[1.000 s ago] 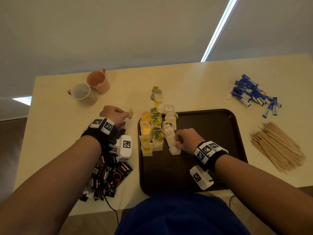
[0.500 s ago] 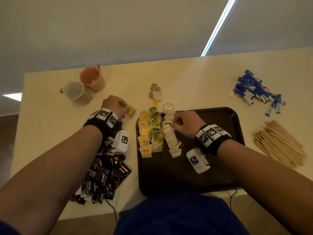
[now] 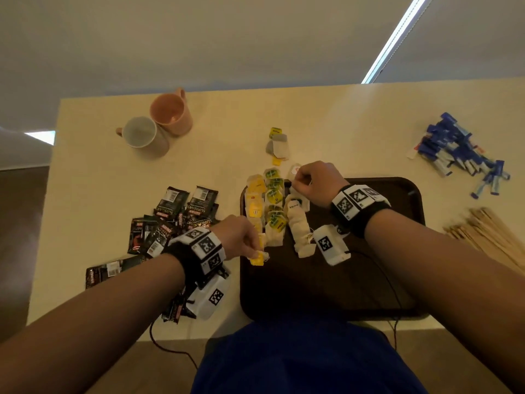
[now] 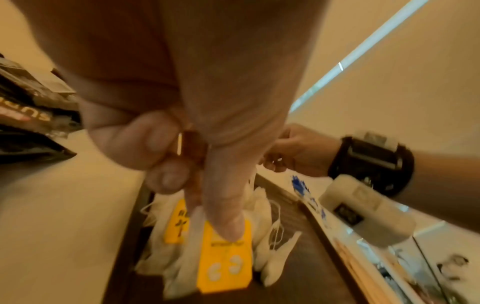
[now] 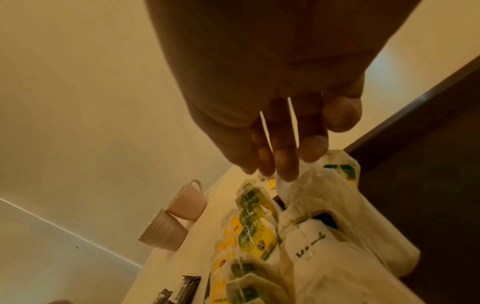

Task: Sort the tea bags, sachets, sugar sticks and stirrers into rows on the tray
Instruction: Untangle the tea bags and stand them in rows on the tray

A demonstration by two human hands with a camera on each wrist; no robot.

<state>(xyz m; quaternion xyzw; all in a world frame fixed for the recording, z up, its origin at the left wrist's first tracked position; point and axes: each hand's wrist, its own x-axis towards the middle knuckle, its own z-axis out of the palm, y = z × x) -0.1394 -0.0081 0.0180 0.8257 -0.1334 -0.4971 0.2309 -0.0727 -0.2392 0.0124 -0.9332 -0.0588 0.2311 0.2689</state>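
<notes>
Three rows of tea bags lie on the left part of the dark brown tray (image 3: pixel 326 285): yellow-tagged (image 3: pixel 254 207), green-tagged (image 3: pixel 274 197) and plain white (image 3: pixel 298 228). My left hand (image 3: pixel 255 250) pinches a yellow-tagged tea bag (image 4: pixel 223 265) at the near end of the yellow row, just above the tray. My right hand (image 3: pixel 297 180) is at the far end of the white row, where its fingertips (image 5: pixel 285 164) pinch a white tea bag (image 3: pixel 295 169). Black sachets (image 3: pixel 181 214) lie left of the tray, blue sugar sticks (image 3: pixel 460 152) and wooden stirrers (image 3: pixel 494 234) to its right.
Two mugs, one orange (image 3: pixel 170 112) and one pale (image 3: pixel 142 133), stand at the far left of the table. A few loose tea bags (image 3: pixel 278 145) lie just beyond the tray. Cables run from both wrist cameras across the tray and the table's near edge.
My left hand has come from the table left of the tray to the near end of the yellow row, carrying the yellow-tagged bag. My right hand has moved up the white row to its far end.
</notes>
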